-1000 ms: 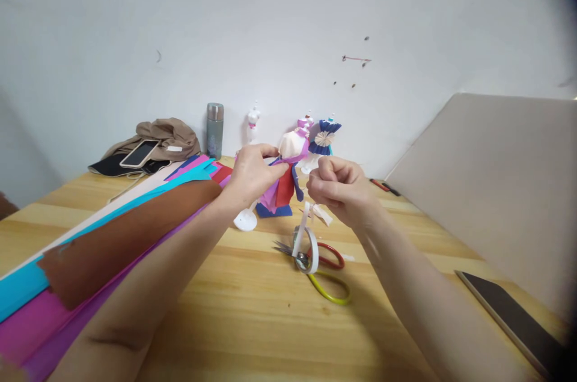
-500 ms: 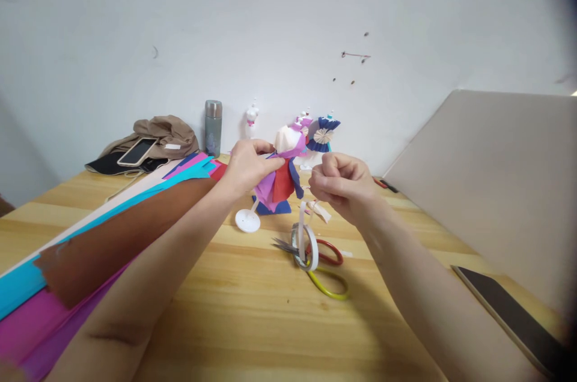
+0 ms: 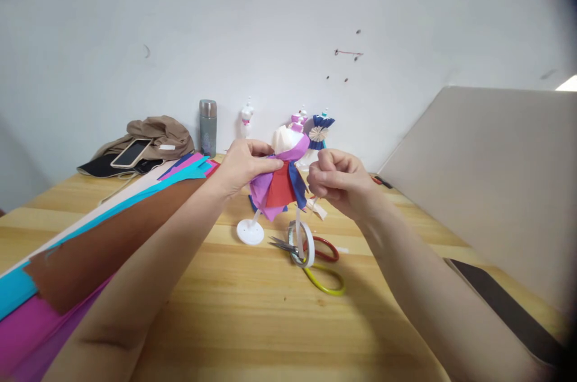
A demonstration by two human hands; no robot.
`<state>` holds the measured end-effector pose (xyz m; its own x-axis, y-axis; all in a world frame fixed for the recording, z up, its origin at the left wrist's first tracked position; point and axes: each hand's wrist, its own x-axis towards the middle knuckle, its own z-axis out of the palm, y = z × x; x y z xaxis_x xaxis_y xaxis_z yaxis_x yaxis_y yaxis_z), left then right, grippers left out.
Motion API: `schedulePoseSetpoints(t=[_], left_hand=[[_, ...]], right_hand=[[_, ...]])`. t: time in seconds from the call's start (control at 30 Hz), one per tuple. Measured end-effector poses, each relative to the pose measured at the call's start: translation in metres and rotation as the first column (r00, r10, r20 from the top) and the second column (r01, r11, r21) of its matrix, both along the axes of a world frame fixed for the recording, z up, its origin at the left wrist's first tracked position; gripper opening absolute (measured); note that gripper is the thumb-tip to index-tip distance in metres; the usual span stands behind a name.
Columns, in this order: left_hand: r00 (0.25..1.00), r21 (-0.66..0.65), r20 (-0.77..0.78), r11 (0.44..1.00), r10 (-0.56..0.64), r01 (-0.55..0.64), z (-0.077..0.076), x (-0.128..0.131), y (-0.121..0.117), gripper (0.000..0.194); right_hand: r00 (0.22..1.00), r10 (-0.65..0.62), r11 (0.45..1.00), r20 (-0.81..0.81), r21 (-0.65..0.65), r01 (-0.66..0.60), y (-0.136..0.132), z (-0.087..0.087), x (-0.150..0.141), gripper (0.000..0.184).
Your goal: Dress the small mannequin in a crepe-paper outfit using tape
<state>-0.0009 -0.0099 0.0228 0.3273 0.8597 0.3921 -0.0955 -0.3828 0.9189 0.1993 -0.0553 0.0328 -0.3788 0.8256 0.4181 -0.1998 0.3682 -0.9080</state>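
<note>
My left hand point(image 3: 250, 160) is closed round a small dress form, its thumb across the waist. The form wears a paper dress point(image 3: 282, 184) in purple, red and dark blue, with a cream piece on top. Below the skirt its white round base point(image 3: 250, 232) shows, tilted off upright. Just right of the skirt, my right hand point(image 3: 336, 175) is closed in a pinch; what its fingertips hold is too small to make out. Below it, a roll of white tape point(image 3: 308, 245) with a loose end stands on scissors point(image 3: 324, 280) with red and yellow handles.
Sheets of coloured paper point(image 3: 112, 238) lie under my left forearm. At the back stand a flask point(image 3: 208, 130), a bare dress form point(image 3: 246, 121) and a blue-dressed one point(image 3: 321, 130). A phone point(image 3: 130, 153) lies by a brown cloth point(image 3: 164, 136). A pale panel point(image 3: 491, 172) rises on the right.
The dress form's skirt and base have tipped slightly toward me in my left hand. My right hand keeps its pinch close by. The whole view has shifted a little.
</note>
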Motion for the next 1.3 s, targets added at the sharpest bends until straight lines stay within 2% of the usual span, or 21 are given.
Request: schedulePoseSetpoints(t=[0.13, 0.27, 0.5, 0.73, 1.3], left_hand=[[1.000, 0.007, -0.015, 1.000, 0.017, -0.017, 0.002, 0.001, -0.002, 0.024], [0.996, 0.003, -0.009, 0.996, 0.084, -0.084, 0.003, 0.003, -0.004, 0.029], [0.986, 0.050, 0.010, 0.985, 0.163, -0.164, 0.003, 0.007, -0.007, 0.028], [0.973, 0.088, 0.013, 0.969, 0.229, -0.229, 0.005, 0.011, -0.009, 0.023], [0.964, 0.152, -0.018, 0.954, 0.264, -0.259, 0.001, 0.012, -0.006, 0.023]], right_hand=[[0.999, 0.039, 0.999, -0.020, -0.035, -0.040, 0.000, 0.000, -0.003, 0.048], [0.998, 0.052, 0.996, -0.036, -0.073, -0.054, 0.002, -0.003, -0.006, 0.047], [0.982, 0.107, 0.987, -0.157, -0.099, -0.123, 0.005, -0.005, -0.014, 0.048], [0.975, 0.047, 0.990, -0.219, -0.118, -0.074, 0.012, -0.008, -0.021, 0.048], [0.965, -0.007, 0.992, -0.262, -0.127, -0.027, 0.014, -0.011, -0.028, 0.048]])
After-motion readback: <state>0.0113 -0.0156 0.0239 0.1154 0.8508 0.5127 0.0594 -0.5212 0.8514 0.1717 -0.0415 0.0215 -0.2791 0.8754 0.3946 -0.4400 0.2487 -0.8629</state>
